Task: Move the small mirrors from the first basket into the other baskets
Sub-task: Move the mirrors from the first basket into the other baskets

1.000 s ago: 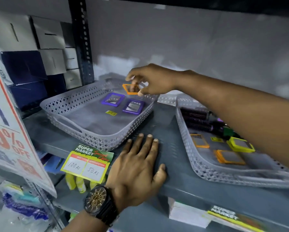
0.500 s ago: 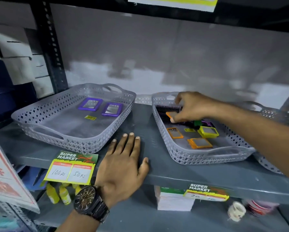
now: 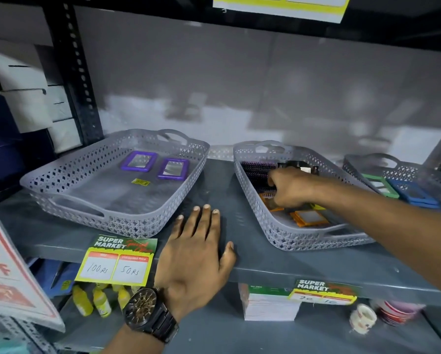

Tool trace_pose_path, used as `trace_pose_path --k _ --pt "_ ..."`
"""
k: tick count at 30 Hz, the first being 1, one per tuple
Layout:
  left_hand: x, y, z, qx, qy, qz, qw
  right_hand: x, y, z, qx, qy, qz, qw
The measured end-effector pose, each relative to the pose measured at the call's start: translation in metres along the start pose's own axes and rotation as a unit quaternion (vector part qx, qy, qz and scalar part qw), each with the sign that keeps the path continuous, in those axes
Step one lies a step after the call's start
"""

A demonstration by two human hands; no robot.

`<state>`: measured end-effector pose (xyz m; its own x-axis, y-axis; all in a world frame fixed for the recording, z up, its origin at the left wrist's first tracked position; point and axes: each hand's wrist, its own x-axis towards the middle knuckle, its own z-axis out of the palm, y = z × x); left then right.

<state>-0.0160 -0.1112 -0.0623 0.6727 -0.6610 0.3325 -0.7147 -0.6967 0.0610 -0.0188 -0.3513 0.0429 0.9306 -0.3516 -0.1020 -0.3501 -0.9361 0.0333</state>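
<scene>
On a grey metal shelf [image 3: 240, 190] stand three perforated grey baskets in a row. The left basket [image 3: 68, 175] holds two purple-framed mirrors [image 3: 139, 161] lying flat side by side toward its far right part, with a small yellow tag [image 3: 140, 182] just near of them on the basket floor.

The left hand [image 3: 196, 254] lies flat and released on the shelf between the left and middle baskets, palm down, fingers spread and grasping nothing; a dark wristwatch [image 3: 150, 311] sits on its wrist.

The right hand [image 3: 291, 187] reaches into the middle basket [image 3: 273, 231], fingers curled downward over the things at its centre. Whether it grips anything cannot be told, since the fingers hide what is under them. An orange-framed mirror [image 3: 308, 217] lies flat just near of that hand, and part of another orange frame [image 3: 268, 198] shows at the hand's left edge. Dark brushes [image 3: 255, 171] fill the far part of this basket.

The right basket [image 3: 398, 167] holds a green-framed mirror [image 3: 379, 184] and a blue-framed one [image 3: 416, 194] beside it.

A price label [image 3: 117, 261] reading 100 Rs and 50 Rs hangs from the shelf's near edge under the left basket.
</scene>
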Motion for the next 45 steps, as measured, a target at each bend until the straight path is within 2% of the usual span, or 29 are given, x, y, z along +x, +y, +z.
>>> trace_pose_path --k 2,7,13,17,22,27,34,39,45 --pt "-0.001 0.0 -0.001 -0.001 0.001 0.0 1.0 0.001 0.002 -0.009 -0.013 0.009 -0.007 1.0" --pt "-0.002 0.002 -0.002 -0.022 0.009 -0.008 1.0 0.014 -0.002 -0.056 0.04 0.122 -0.043 0.991" --pt "0.0 0.002 -0.003 -0.032 0.018 -0.016 0.999 0.047 -0.05 -0.083 0.115 0.145 -0.179 0.966" --pt "0.001 0.0 -0.002 -0.026 0.017 -0.019 0.999 0.082 -0.085 -0.077 0.112 0.092 -0.25 0.957" --pt "0.002 0.0 -0.001 -0.03 0.018 -0.022 0.999 0.126 -0.114 -0.059 0.039 -0.013 -0.301 0.953" --pt "0.003 -0.002 0.0 -0.031 0.017 -0.016 0.999 0.165 -0.134 -0.048 -0.031 -0.053 -0.29 0.955" --pt "0.005 -0.002 0.002 -0.036 0.017 -0.012 0.999 0.19 -0.158 -0.039 -0.025 -0.104 -0.25 0.962" --pt "0.004 -0.003 0.005 -0.043 0.029 -0.005 0.999 0.189 -0.163 -0.034 -0.003 -0.055 -0.262 0.964" --pt "0.003 -0.003 0.005 -0.038 0.034 -0.004 0.999 0.155 -0.142 -0.06 0.09 0.093 -0.269 0.955"
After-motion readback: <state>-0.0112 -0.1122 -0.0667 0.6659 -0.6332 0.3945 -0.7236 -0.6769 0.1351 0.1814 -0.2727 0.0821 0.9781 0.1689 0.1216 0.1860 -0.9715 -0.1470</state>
